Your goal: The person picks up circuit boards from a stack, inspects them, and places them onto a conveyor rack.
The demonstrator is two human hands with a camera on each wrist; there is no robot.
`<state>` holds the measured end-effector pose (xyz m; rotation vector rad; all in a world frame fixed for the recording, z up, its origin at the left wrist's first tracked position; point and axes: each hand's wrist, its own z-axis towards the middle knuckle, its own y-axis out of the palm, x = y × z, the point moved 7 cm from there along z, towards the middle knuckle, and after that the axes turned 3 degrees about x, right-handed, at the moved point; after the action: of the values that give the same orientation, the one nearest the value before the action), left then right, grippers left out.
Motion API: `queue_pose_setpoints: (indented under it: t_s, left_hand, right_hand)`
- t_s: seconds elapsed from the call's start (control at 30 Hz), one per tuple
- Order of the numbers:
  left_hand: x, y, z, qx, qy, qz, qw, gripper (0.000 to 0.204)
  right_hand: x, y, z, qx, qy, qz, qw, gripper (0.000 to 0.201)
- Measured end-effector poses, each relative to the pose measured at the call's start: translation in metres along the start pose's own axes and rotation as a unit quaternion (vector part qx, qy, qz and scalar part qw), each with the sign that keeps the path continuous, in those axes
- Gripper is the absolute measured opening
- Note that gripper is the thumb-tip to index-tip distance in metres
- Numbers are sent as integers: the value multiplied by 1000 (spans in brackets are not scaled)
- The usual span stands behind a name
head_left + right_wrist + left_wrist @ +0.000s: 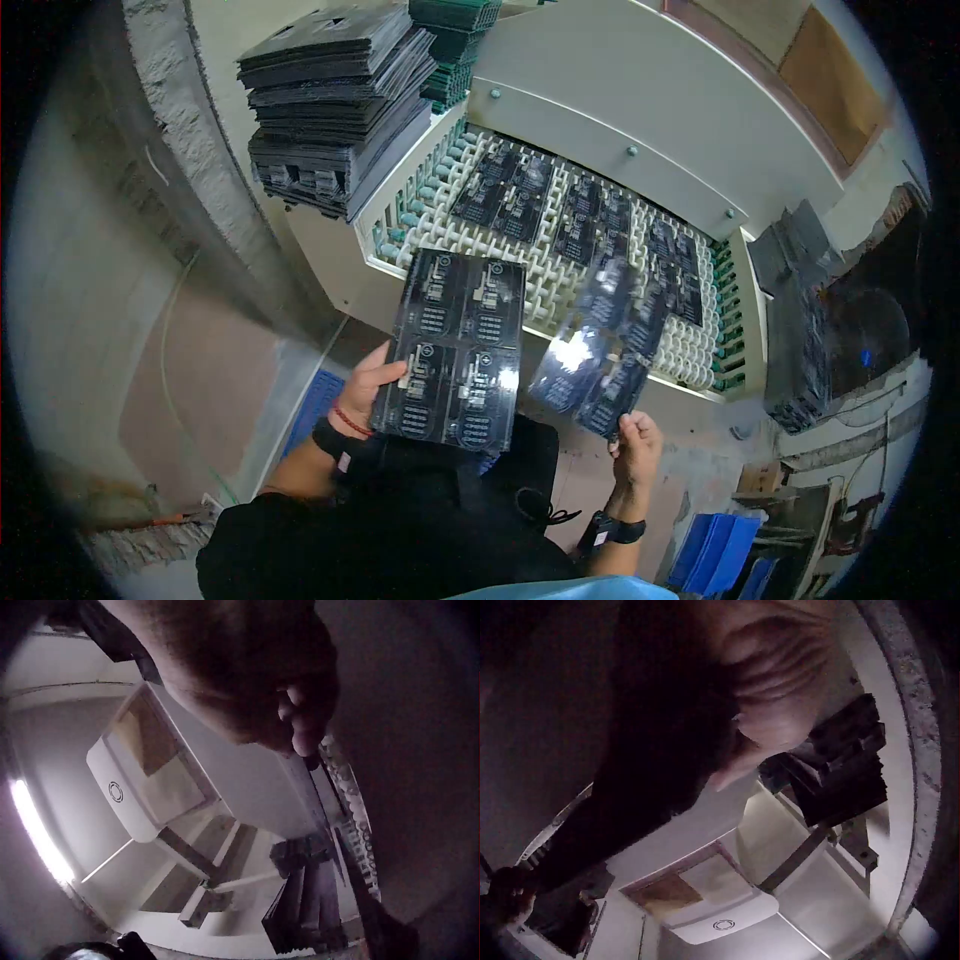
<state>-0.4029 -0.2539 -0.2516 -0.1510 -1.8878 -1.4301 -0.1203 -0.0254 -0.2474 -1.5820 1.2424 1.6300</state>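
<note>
My left hand grips the left edge of a dark printed panel, thumb on its face; whether other panels lie under it I cannot tell. The right hand pinches the lower corner of another dark, glossy panel, tilted and blurred, over the front of the roller bed. More panels lie flat on the white rollers. In the left wrist view the left hand is against a dark panel. The right wrist view has the right hand with curled fingers at a thin panel edge.
A tall stack of dark sheets stands at the machine's back left, with green racks beside it. Another dark stack is on the right. Blue bins sit at lower right. The machine's pale cover rises behind the rollers.
</note>
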Motion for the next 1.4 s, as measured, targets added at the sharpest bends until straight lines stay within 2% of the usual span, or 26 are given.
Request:
queue_pose_setpoints:
  t_s: [0.1,0.17,0.23,0.37,0.43,0.47,0.6,0.67,0.8,0.87,1.0,1.13,1.2,1.23,1.3,1.33,1.37,1.4]
  left_hand:
    - [15,-11,-12,-4,15,-4,1000,47]
    - [24,-12,-20,4,15,1,1000,49]
    - [31,-9,-27,-4,27,30,999,49]
    - [40,2,-37,-25,36,57,997,51]
    - [38,0,-40,-19,32,59,998,54]
    - [36,-2,-41,-12,27,58,998,57]
    - [33,-6,-41,-17,28,38,999,51]
    - [32,-6,-40,-28,31,77,996,50]
    - [24,1,-31,-30,23,60,997,50]
    - [21,1,-27,-16,22,104,994,55]
    - [16,5,-21,-32,14,97,995,56]
    - [15,2,-18,-27,14,90,995,52]
    - [16,4,-18,-38,11,74,996,49]
    - [17,7,-16,-31,12,75,997,49]
    - [15,13,-13,-23,10,71,997,49]
    - [17,17,-10,-18,24,100,994,49]
    - [19,21,-6,-15,37,130,991,50]
    - [17,26,-3,-13,33,138,990,50]
  right_hand:
    - [1,3,7,-8,-10,-21,1000,11]
    - [7,22,8,-17,9,-21,1000,11]
    - [18,54,9,-56,43,-81,994,12]
    - [42,122,14,-174,75,-88,978,12]
    - [50,150,16,-209,110,-59,970,14]
    - [58,159,21,-225,96,-66,967,14]
    - [69,178,27,-213,100,-12,972,15]
    - [68,179,30,-216,99,-14,971,16]
    - [56,180,33,-232,91,-33,968,18]
    - [63,179,39,-230,87,-30,969,19]
    - [78,180,53,-232,84,-11,969,21]
    - [61,171,54,-244,52,-53,967,25]
    - [39,156,43,-196,102,-110,969,29]
    - [31,150,38,-195,102,-111,969,29]
    - [24,137,19,-218,120,-27,968,31]
    - [19,138,8,-247,104,-45,962,28]
    - [10,139,-4,-240,75,-115,961,25]
    - [0,139,-8,-214,-26,-195,957,24]
